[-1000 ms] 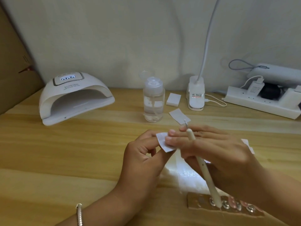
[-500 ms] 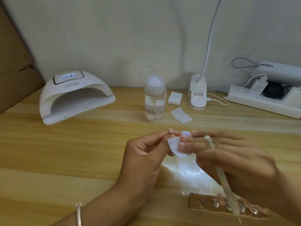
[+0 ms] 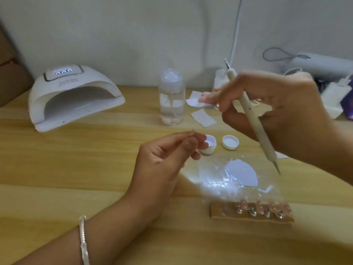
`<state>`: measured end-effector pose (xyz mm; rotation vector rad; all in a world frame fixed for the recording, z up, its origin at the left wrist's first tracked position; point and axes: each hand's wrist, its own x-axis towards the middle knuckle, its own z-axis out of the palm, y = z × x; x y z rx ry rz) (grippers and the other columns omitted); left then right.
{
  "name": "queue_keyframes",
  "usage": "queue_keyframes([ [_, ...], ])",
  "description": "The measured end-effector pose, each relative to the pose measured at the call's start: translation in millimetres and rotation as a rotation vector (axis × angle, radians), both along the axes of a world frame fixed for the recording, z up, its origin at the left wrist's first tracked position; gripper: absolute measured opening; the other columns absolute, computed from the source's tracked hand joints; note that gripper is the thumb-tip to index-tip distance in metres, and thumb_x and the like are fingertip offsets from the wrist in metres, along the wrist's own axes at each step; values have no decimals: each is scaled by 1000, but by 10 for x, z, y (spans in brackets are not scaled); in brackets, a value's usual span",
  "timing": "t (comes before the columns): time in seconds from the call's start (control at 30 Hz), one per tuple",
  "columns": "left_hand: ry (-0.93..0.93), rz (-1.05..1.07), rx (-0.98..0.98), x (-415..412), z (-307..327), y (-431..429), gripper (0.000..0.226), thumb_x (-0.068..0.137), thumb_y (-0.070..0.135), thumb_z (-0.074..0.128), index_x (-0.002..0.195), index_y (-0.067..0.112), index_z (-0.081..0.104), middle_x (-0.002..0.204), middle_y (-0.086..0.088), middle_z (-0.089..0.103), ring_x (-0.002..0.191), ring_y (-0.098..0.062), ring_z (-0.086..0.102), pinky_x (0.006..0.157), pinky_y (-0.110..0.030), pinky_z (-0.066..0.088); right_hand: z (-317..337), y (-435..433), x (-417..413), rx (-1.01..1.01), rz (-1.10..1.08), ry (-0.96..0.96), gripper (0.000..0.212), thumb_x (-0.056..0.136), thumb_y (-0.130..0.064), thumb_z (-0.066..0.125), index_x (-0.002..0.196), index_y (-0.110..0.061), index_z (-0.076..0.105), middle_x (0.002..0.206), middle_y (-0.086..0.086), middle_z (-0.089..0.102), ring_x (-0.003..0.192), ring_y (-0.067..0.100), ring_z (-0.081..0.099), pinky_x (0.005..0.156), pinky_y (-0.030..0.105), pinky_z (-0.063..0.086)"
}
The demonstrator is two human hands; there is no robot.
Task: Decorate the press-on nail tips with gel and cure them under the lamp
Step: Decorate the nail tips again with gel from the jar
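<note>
Right hand (image 3: 277,111) grips the dotting tool (image 3: 254,123) and pinches a white wipe (image 3: 193,101) at its fingertips, all motion-blurred. Left hand (image 3: 164,161) has thumb and forefinger curled together; I can't tell if anything's between them. Nail tips (image 3: 263,207) sit on a strip (image 3: 221,211) below the right hand, too blurred to read any detail; lamp (image 3: 72,96) is well beyond the left hand.

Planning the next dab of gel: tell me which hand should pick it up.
Right. The right hand grips the dotting pen, its tip close beside the white gel patch; the left hand, by the open pot, holds no tool.
</note>
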<state>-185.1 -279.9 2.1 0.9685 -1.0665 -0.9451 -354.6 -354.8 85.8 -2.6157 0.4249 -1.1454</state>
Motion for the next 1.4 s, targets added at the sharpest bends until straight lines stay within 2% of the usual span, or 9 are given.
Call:
queue_keyframes([
  [0.2, -67, 13, 23, -19, -25, -12, 13, 87, 24, 68, 86, 19, 80, 83, -3, 77, 70, -13, 62, 59, -18, 44, -75, -134, -76, 191, -73, -184, 19, 85, 9, 67, 87, -9, 62, 82, 9, 67, 93, 7, 73, 79, 29, 58],
  [0.33, -79, 9, 35, -24, -26, -3, 15, 89, 20, 65, 84, 20, 80, 82, -3, 77, 66, -12, 62, 59, -17, 45, -209, -202, -60, 414, -68, -335, 24, 83, 8, 66, 83, -13, 54, 73, 8, 60, 70, 35, 66, 63, 43, 50],
  [0.5, -113, 27, 43, -26, -15, 15, 20, 92, 17, 63, 82, 23, 79, 83, -4, 77, 66, -13, 62, 59, -18, 45, -248, -284, -63, 748, -104, -559, 29, 78, 18, 59, 76, -11, 56, 78, 12, 64, 80, 19, 63, 75, 33, 48],
  [0.73, -148, 29, 40, -20, -28, 14, 22, 92, 17, 62, 81, 23, 80, 81, -5, 76, 66, -14, 61, 58, -18, 45, -329, -325, -133, 1047, -113, -725, 32, 83, 19, 55, 74, -12, 54, 83, 14, 54, 81, 22, 53, 83, 32, 47],
  [0.97, -179, 20, 29, -43, 3, 56, 11, 73, 33, 72, 77, 27, 81, 81, 3, 76, 76, -6, 64, 68, -13, 47, -332, -363, -150, 1161, -144, -803, 34, 84, 19, 54, 73, -13, 53, 77, 9, 51, 72, 18, 51, 95, 37, 50],
  [1.07, -399, -58, -20, -88, 51, 112, 6, 72, 25, 84, 76, 22, 81, 85, 5, 76, 80, -13, 64, 70, -22, 46, -308, -388, -167, 1200, -127, -832, 34, 84, 19, 53, 74, -13, 52, 75, 7, 53, 76, 19, 53, 102, 41, 48],
  [1.13, -521, -113, -43, -114, 88, 144, 12, 72, 29, 79, 78, 18, 79, 85, 4, 76, 71, -16, 59, 65, -27, 43, -285, -413, -197, 1237, -109, -874, 34, 84, 20, 52, 75, -13, 52, 74, 6, 54, 73, 19, 56, 100, 40, 49],
  [1.3, -595, -157, 26, -85, 126, 173, 6, 71, 24, 78, 77, 27, 79, 81, 8, 77, 62, 2, 55, 58, -12, 40, -275, -434, -388, 1276, -116, -867, 33, 84, 19, 52, 77, -14, 51, 73, 5, 56, 68, 15, 57, 91, 33, 56],
  [1.4, -647, -175, 65, -66, 58, 243, 8, 69, 33, 82, 76, 31, 78, 78, 7, 76, 64, -5, 56, 57, -18, 37, -324, -417, -507, 1318, -137, -876, 32, 85, 18, 52, 79, -14, 52, 72, 3, 55, 71, 17, 53, 93, 33, 56],
])
